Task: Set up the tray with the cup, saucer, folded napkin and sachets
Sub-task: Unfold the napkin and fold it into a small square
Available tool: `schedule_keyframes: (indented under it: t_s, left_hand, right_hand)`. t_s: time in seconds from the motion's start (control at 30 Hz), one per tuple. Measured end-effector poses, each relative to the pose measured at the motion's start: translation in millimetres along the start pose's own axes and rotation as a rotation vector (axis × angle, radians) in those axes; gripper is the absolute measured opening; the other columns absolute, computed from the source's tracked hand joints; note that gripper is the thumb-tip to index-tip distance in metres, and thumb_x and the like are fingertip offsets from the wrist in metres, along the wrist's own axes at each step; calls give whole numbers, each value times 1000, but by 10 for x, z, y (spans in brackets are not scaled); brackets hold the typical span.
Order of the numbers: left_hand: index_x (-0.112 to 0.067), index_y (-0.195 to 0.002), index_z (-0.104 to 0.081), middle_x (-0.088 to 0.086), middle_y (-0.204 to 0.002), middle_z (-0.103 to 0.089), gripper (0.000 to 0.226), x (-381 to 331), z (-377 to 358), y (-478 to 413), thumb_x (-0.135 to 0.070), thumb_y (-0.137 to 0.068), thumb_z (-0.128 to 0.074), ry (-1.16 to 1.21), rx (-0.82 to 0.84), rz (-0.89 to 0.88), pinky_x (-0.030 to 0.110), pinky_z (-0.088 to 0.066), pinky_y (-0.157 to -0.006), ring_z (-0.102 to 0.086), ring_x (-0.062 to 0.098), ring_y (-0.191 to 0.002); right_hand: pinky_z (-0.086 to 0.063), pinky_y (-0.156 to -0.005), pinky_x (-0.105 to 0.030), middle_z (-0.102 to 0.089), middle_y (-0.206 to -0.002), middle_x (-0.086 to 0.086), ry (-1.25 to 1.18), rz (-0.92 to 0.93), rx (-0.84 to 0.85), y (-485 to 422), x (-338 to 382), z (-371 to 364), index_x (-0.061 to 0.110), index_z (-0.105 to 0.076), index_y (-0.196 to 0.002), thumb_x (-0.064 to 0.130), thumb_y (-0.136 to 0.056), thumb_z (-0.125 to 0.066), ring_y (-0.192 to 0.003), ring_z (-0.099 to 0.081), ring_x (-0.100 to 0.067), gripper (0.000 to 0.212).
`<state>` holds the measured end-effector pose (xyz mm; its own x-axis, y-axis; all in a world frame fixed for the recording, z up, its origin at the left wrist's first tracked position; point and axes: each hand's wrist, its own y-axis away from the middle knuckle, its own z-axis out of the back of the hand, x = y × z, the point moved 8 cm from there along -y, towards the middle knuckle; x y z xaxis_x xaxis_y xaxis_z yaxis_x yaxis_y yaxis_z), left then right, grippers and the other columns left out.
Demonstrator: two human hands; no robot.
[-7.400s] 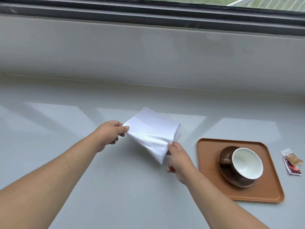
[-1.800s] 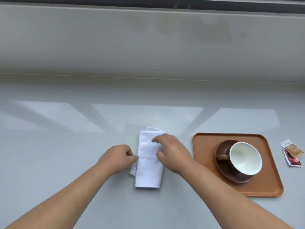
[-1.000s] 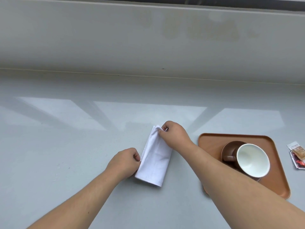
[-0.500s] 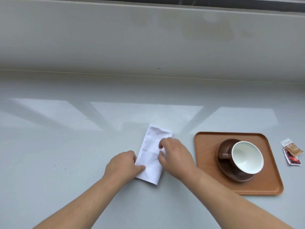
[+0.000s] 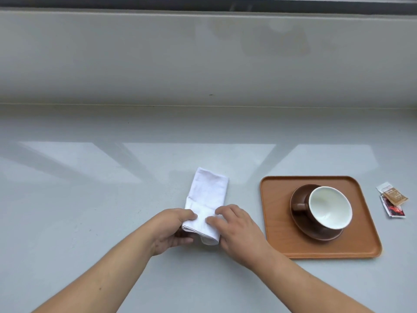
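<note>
Counter's tray (image 5: 277, 222) holds saucer (image 5: 300, 219) and cup (image 5: 329, 207).

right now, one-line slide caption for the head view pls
Both hands, left hand and right hand, fold a white napkin beside the tray; sachets wait off-tray.

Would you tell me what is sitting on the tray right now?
On the tray sits a brown saucer with the cup on it, empty inside. The cup hides the saucer's middle. Napkin and sachets lie off the tray.
</note>
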<state>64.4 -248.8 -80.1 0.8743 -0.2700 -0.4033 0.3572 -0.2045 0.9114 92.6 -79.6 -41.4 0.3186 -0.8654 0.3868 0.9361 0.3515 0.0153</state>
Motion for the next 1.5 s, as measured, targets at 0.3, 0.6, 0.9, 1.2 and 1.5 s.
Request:
schedule_keyframes:
  t_s: [0.3,0.6,0.9,1.2,1.5]
  left_hand:
    - [-57,-135,-40,-14,-100,-60,64,-340,475,111,-17,-86,-51,-1009,-310,-474,27,-47,-66,-61,6,-78]
    - [-58,-109,-62,-20,-97,-68,40,-182,82,-52,-39,-74,-65,-991,-119,-585,23,-53,-72,-65,4,-87]
    - [-18,-70,-57,-10,-59,-59,51,-416,182,-315,-65,-89,-58,-702,-306,-513,32,-38,-56,-50,9,-52]
    - [-21,-65,-41,-8,-59,-47,49,-746,140,-449,-56,-95,-56,-750,-392,-552,33,-33,-54,-44,16,-54]
    - [-32,-65,-68,-16,-58,-61,21,-848,-20,-589,-45,-81,-71,-453,-79,-541,26,-38,-54,-52,6,-52]
  right_hand:
    - [-51,-91,-32,-67,-121,6,-220,-40,-8,163,-80,71,19,-68,-112,13,-96,-60,-111,-60,-21,19]
    - [-40,-57,-27,-64,-79,6,-585,-435,8,126,-314,-67,38,-51,-100,32,-101,-47,-65,-55,-11,7]
    - [-34,-45,-25,-62,-71,2,-709,-768,22,-171,-676,-163,26,-54,-94,34,-105,-46,-51,-47,-11,16]
    - [-46,-57,-33,-65,-81,-3,-690,-945,69,-262,-793,-173,18,-56,-93,31,-94,-43,-65,-58,-22,18]
    - [-59,-60,-52,-68,-87,-11,-850,-890,39,-232,-798,-172,21,-57,-105,36,-87,-55,-64,-62,-24,24]
